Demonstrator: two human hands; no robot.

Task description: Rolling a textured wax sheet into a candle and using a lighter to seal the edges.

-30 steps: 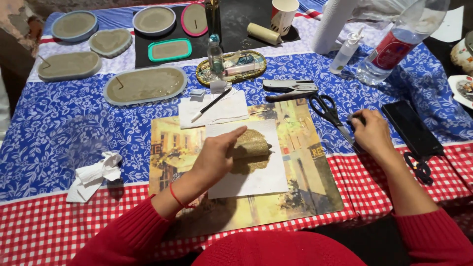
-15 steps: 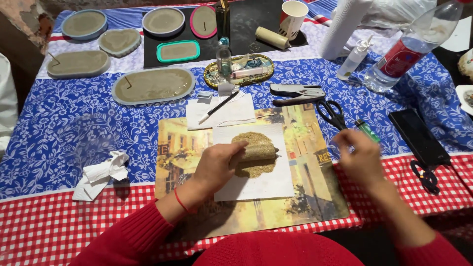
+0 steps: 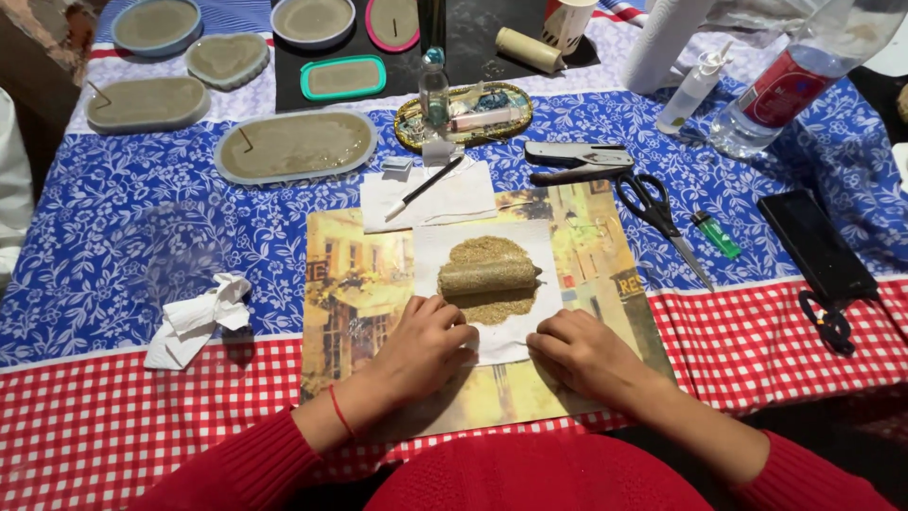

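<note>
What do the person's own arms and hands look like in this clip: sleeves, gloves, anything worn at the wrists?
Both arms are in red long sleeves of a plain knit-like fabric, pushed back short of the wrists. The left hand is bare and ungloved, with a thin red cord bracelet around its wrist. The right hand is also bare. No rings or watch are visible on either.

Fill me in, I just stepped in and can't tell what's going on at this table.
A person in red sleeves sits at a table with both hands on a white sheet that lies on a picture mat. The left hand and right hand press on its near edge. On the sheet a flat brown layer is partly rolled into a roll. Scissors, a pen and filled moulds lie beyond.
</note>
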